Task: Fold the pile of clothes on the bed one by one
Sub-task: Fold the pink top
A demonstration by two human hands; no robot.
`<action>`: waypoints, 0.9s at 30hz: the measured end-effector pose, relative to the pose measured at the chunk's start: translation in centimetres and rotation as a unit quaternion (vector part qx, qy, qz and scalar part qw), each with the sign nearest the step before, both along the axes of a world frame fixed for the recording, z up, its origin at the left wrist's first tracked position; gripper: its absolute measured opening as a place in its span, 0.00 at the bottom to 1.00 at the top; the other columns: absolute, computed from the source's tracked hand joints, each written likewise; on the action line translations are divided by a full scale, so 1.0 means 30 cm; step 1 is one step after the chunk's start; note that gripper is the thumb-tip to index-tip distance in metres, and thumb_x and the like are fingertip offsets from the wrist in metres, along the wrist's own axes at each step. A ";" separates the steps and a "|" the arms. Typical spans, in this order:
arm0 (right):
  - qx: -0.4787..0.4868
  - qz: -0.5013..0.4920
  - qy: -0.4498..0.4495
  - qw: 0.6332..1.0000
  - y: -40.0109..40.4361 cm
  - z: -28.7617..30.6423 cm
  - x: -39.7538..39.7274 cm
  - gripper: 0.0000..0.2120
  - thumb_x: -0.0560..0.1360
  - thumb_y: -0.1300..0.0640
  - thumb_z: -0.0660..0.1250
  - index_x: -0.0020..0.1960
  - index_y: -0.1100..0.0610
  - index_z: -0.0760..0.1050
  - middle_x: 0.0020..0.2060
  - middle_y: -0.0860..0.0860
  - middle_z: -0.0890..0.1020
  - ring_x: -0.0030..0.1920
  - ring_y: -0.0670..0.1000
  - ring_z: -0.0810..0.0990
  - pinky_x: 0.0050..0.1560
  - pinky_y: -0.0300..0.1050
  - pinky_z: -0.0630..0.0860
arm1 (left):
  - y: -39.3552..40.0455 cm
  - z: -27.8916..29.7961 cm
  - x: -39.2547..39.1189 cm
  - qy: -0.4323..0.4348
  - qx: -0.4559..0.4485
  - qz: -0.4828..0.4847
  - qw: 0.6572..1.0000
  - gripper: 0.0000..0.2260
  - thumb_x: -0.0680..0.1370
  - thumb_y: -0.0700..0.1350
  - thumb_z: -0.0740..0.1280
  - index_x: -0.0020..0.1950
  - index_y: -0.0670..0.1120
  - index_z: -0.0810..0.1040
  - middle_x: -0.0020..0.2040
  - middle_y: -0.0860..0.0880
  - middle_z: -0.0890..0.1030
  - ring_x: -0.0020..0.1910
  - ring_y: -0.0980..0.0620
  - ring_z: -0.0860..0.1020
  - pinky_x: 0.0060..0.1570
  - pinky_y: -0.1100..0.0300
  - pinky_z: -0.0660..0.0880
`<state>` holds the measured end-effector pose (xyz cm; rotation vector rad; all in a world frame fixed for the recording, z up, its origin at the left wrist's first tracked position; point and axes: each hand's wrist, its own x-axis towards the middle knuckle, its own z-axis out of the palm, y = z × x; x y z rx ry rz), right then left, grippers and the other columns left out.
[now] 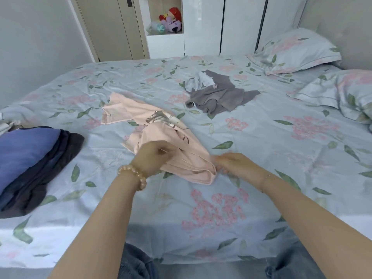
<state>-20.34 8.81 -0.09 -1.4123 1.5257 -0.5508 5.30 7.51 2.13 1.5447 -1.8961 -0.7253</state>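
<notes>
Near the floral bed's (261,137) front edge, left hand (155,156) and right hand (231,163) grip a crumpled pink cotton shirt (161,125). Folded dark clothes (34,164) sit left; grey garments (219,95) remain unfolded.

Pink garment (161,125); grey clothes (219,95); blue floral bedsheet (281,150).

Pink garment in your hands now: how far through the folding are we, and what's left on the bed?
Done, by the look of it: a stack of blue and dark clothes lies folded at the bed's left edge. In hand: the pink garment, still crumpled, with the left hand gripping its near end and the right hand at its corner. Left: the grey garment and a pale piece, both unfolded.
</notes>
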 end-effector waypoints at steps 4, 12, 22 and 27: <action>-0.066 0.106 0.160 0.979 0.007 -0.036 0.090 0.38 0.66 0.37 0.73 0.69 0.50 0.64 0.56 0.44 0.74 0.55 0.47 0.75 0.54 0.43 0.73 | -0.100 -0.060 0.100 -0.153 0.034 0.061 0.986 0.20 0.74 0.34 0.65 0.66 0.45 0.75 0.64 0.48 0.73 0.64 0.48 0.72 0.56 0.66 0.65; -0.079 0.004 0.103 0.992 -0.057 -0.062 0.116 0.28 0.70 0.59 0.75 0.66 0.62 0.70 0.41 0.49 0.73 0.45 0.51 0.73 0.40 0.41 0.67 | -0.199 -0.174 0.144 -0.161 0.026 0.075 0.984 0.13 0.70 0.45 0.72 0.53 0.54 0.80 0.51 0.49 0.80 0.53 0.45 0.78 0.54 0.49 0.75; -0.080 -0.029 0.053 0.995 -0.027 0.030 -0.078 0.16 0.74 0.60 0.71 0.31 0.61 0.70 0.30 0.54 0.68 0.30 0.52 0.72 0.34 0.40 0.69 | -0.078 -0.023 0.049 0.034 -0.009 0.044 0.998 0.08 0.76 0.50 0.60 0.40 0.48 0.70 0.36 0.50 0.71 0.38 0.50 0.69 0.43 0.55 0.66; -0.204 -0.062 -0.088 0.973 0.075 0.101 -0.158 0.07 0.79 0.66 0.63 0.46 0.63 0.80 0.35 0.51 0.78 0.31 0.41 0.77 0.32 0.36 0.76 | 0.037 0.081 -0.048 0.233 -0.033 0.025 0.972 0.07 0.81 0.38 0.59 0.43 0.40 0.70 0.36 0.49 0.70 0.35 0.58 0.68 0.35 0.67 0.66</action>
